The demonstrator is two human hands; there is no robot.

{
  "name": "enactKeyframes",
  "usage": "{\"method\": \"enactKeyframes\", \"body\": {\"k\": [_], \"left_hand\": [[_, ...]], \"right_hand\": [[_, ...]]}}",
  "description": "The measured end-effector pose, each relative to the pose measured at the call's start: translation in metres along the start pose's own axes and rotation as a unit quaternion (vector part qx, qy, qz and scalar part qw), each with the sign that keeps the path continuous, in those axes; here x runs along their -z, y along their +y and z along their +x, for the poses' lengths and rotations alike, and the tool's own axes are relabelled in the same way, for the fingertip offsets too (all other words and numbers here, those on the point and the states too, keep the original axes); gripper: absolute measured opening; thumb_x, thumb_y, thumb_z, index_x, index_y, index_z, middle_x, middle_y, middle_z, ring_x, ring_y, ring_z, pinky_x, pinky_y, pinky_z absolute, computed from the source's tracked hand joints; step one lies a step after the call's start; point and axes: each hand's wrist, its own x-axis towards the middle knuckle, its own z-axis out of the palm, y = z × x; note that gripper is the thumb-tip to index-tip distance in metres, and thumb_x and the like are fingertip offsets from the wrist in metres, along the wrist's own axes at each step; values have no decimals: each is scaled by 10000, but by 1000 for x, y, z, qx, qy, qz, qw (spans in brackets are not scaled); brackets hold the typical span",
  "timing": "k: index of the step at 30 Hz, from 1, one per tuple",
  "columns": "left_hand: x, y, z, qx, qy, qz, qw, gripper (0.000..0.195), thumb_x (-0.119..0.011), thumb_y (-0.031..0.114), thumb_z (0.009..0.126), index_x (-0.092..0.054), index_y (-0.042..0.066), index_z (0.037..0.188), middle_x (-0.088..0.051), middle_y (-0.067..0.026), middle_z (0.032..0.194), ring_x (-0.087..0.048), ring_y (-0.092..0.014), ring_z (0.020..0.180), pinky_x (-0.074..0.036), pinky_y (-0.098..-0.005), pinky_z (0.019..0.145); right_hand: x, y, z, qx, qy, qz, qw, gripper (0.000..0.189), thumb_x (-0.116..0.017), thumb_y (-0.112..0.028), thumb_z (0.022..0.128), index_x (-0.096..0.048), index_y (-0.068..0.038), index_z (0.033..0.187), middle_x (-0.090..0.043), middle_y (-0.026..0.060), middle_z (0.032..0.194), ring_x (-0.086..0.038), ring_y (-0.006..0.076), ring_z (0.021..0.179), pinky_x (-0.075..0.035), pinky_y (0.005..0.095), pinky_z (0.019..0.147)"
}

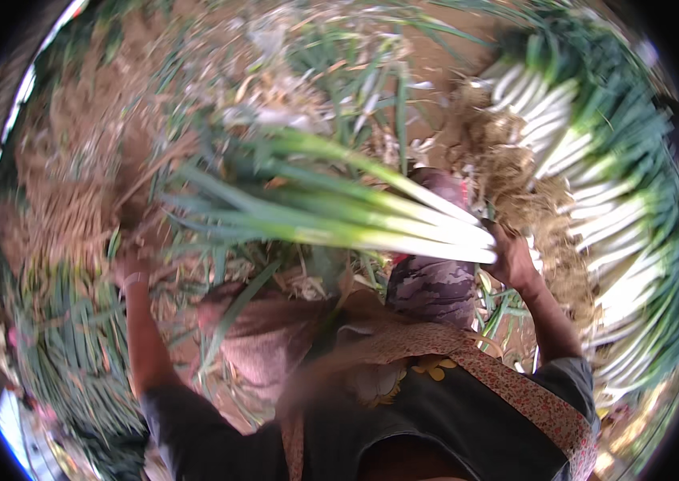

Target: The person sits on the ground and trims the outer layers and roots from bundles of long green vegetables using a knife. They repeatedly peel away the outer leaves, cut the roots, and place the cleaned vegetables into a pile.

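Note:
My right hand [510, 255] is closed around the root end of a bunch of large green onions [375, 222]. Their white stalks lie nearest the hand, and the green leaves stretch left across the space before my knees. On the left, my left hand [133, 264], with a band at the wrist, reaches to the edge of a heap of soil-brown, unpeeled onions [69, 222]. Motion blur hides its fingers, so whether it grips anything cannot be told.
A long row of white-stalked onions [609, 210] curves along the right, roots [507, 174] turned inward. Peeled leaves and husks [291, 90] litter the earth floor [447, 36]. Green leaf tops [69, 343] spread at lower left. My camouflage-patterned trouser leg [432, 288] stands near the middle.

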Motion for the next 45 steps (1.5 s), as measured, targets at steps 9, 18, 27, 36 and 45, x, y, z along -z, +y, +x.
{"method": "enactKeyframes", "body": {"k": [9,18,27,36,45], "left_hand": [[-78,208,-227,-434,-381,-498,646,470,-649,50,796,-521,44,1249,-629,-99,1074,-626,-173,882,-511,-283,771],[124,323,-176,-337,88,-614,709,701,-561,394,885,-316,-16,1398,-383,-197,1378,-353,-276,1280,-247,-359,1091],[403,323,-270,-518,567,-340,543,624,-574,318,907,-369,-51,1366,-422,-221,1377,-378,-339,1292,-223,-419,1111],[124,258,-117,-272,181,-14,945,806,-662,482,710,-404,143,1394,-361,-140,1455,-328,-345,1333,-243,-521,1085],[88,254,-161,-288,83,-48,953,767,-662,509,711,-457,104,1329,-428,-166,1388,-411,-345,1253,-314,-472,1034]], "right_hand": [[82,-41,87,325,159,-352,863,175,-588,-179,812,-522,-40,896,-515,31,548,-553,196,495,-472,349,451],[200,-183,130,521,401,-442,611,161,-551,-283,857,-577,-157,761,-604,-24,587,-639,221,577,-459,432,502],[387,82,-84,-29,656,-191,730,580,-756,-117,650,-535,-71,1184,-669,162,931,-675,298,823,-547,390,741],[166,458,-404,-621,545,181,533,377,-668,-313,708,-659,-12,934,-660,170,989,-631,271,899,-489,378,787],[169,453,-407,-700,480,185,495,578,-625,-309,737,-542,-6,1222,-614,215,1163,-604,299,1082,-475,398,917]]}}
